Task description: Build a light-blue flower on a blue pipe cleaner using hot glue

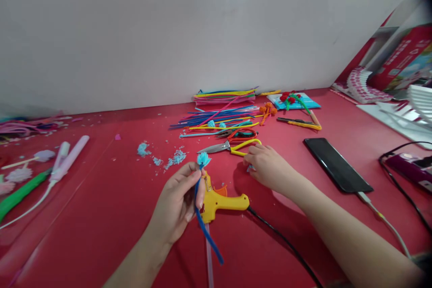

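My left hand (178,200) is closed around a blue pipe cleaner (206,229) topped with a light blue fluffy tuft (203,159), held upright over the red table (101,216). Just right of it lies a yellow glue gun (222,201) with a black cord. My right hand (266,165) rests on the table near the yellow-handled scissors (232,146), fingers curled over a small light blue piece I can barely see.
A pile of coloured pipe cleaners (222,112) lies by the white partition. Red-handled scissors (241,133), a black phone (337,164) with cable, blue fluff scraps (175,158), a pink tool (70,155) and a green stem (20,193) lie around. Boxes stand at the right.
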A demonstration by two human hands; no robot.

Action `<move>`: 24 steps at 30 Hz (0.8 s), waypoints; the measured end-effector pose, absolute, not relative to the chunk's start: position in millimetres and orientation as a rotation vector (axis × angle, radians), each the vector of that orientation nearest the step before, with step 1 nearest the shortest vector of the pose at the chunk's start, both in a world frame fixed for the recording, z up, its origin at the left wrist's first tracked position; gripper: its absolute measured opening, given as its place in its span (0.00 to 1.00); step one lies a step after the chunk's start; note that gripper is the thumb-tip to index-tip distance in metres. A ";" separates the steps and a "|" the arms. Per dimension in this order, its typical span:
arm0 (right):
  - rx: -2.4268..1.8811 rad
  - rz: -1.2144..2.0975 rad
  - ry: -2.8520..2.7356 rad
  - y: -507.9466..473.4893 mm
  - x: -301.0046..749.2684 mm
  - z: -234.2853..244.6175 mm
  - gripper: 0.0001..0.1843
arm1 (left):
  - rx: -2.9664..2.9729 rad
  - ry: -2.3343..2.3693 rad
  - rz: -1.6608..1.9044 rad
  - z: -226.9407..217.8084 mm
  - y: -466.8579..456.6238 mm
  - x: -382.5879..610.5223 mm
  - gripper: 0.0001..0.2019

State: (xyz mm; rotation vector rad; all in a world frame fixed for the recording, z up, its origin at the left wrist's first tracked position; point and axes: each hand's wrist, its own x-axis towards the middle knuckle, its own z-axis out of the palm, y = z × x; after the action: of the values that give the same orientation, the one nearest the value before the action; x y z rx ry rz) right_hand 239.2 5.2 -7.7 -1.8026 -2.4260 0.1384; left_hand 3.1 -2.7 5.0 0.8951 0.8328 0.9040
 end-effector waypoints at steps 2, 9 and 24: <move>-1.789 0.120 -2.432 4.5 233.6 -12.4 0.08 | 0.900 0.820 0.895 3.5 -2.6 3.6 0.05; -1.737 0.283 -2.213 4.4 222.5 -16.4 0.08 | 0.903 0.799 0.849 0.2 -6.0 6.9 0.05; -1.366 1.053 -1.605 -22.1 204.1 17.5 0.04 | 1.001 0.871 0.739 -9.4 -9.9 11.0 0.05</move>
State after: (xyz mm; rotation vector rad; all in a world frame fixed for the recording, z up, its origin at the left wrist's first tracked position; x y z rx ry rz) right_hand 204.1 -22.1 17.5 -1.3662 -1.6050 1.0533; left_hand 11.0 -9.9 -9.4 1.0008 0.8706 0.7388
